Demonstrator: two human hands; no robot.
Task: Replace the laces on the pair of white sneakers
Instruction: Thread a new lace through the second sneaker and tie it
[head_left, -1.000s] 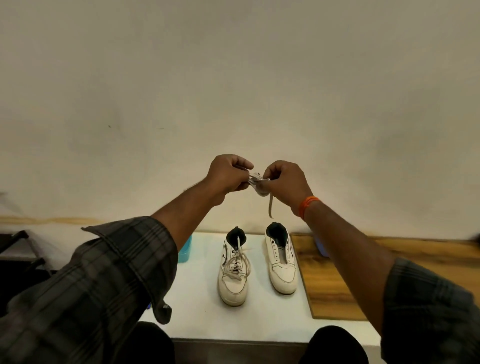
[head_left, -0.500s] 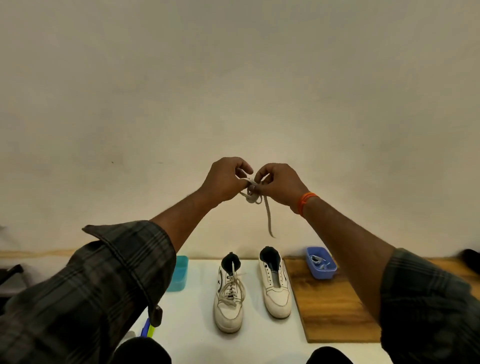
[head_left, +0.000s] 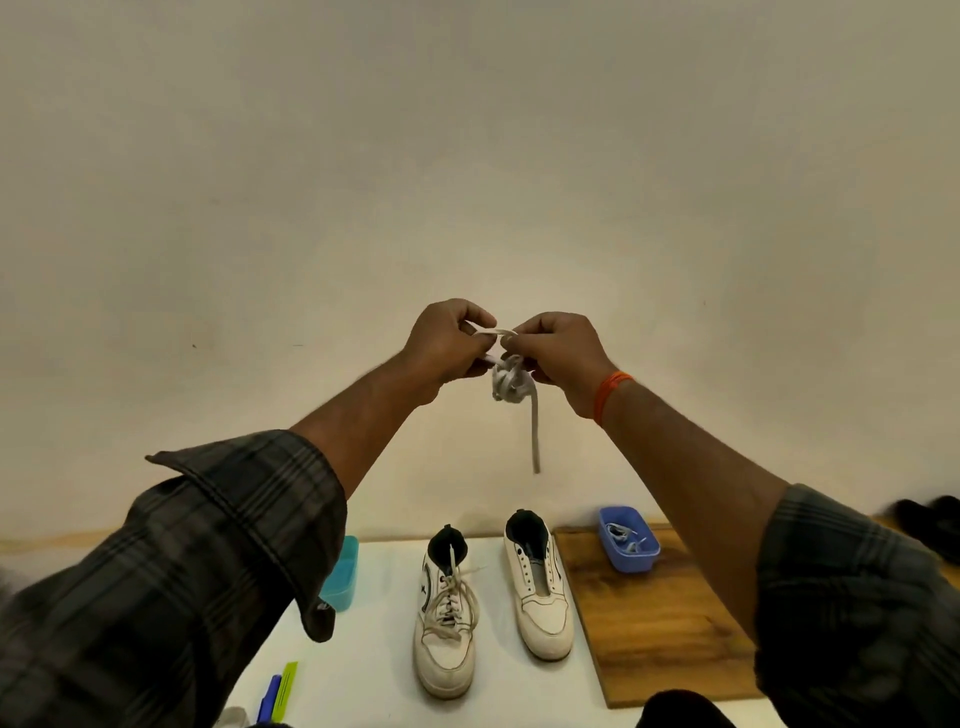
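Observation:
Both my hands are raised in front of the wall, high above the table. My left hand (head_left: 444, 348) and my right hand (head_left: 558, 353) pinch a bundled white lace (head_left: 511, 384) between them; one loose end hangs down from the bundle. Far below, two white sneakers stand side by side on the white table (head_left: 363, 675). The left sneaker (head_left: 447, 618) is laced, with loose lace ends. The right sneaker (head_left: 540, 587) has bare eyelets and no lace.
A blue tray (head_left: 629, 540) holding laces sits on a wooden board (head_left: 654, 634) right of the sneakers. A teal container (head_left: 343, 574) stands to the left, partly behind my sleeve. Blue and green items (head_left: 278, 693) lie at the table's front left. A dark object (head_left: 930, 514) lies far right.
The view has tilted upward a little, so the table sits lower in frame. My hands have parted slightly and the bundled lace hangs more open between them, its loose end dangling longer.

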